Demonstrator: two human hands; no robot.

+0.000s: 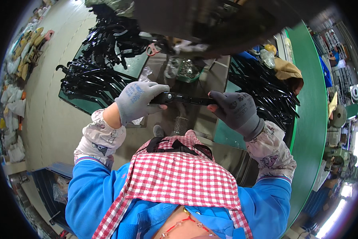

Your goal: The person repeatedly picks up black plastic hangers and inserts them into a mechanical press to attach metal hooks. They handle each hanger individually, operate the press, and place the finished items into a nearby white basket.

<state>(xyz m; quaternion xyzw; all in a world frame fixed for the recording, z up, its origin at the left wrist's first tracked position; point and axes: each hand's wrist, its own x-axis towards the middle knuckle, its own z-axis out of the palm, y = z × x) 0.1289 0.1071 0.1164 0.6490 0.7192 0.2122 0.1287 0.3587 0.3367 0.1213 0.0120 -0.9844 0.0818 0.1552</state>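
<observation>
Both of my hands wear grey knit gloves with bare fingertips showing. Between them, level in front of my body, is a black bar-shaped part (185, 98) with a round silver rivet or screw near its left end. My left hand (141, 100) grips the left end, and my right hand (237, 110) pinches the right end between thumb and fingers. Beneath a large dark machine (226, 27) stands a green container (191, 71) of small metal pieces. Glossy black curved parts (92, 80) are piled left of my hands, and more black rods (268, 89) lie to the right.
A green table (126, 64) bears the left pile. Pink-handled scissors (152, 49) lie near its right edge. A long green surface (310, 125) runs down the right side. A brown cloth (286, 70) lies beside the right pile. Blue crates (47, 188) stand at lower left.
</observation>
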